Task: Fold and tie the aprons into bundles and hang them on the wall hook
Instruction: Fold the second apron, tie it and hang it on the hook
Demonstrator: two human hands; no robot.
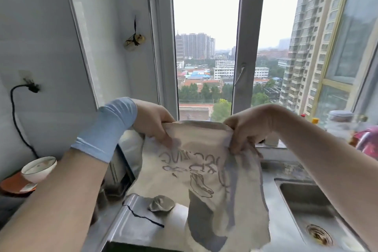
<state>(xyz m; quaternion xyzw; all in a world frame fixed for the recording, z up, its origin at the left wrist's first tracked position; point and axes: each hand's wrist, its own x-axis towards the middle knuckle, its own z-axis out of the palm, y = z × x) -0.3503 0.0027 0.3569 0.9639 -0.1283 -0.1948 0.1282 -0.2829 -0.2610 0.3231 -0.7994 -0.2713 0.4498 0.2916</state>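
A beige apron (196, 161) with blue printed lettering and a drawing hangs in the air over the steel counter. My left hand (152, 120) pinches its top left corner, and a pale blue sleeve cover sits on that wrist. My right hand (248, 129) grips the top right corner, where the cloth is bunched. The lower part of the apron drapes onto the counter. A dark apron string (143, 216) trails across the steel. On the tiled wall at left is a stick-on wall hook (27, 82) with a black cord hanging from it.
A steel sink (302, 198) lies at the right. A white bowl (38, 168) sits on an orange dish at left. A crumpled grey cloth (161, 202) lies on the counter. Bottles and jars (339, 122) line the windowsill. A small bundle (134, 42) hangs beside the window frame.
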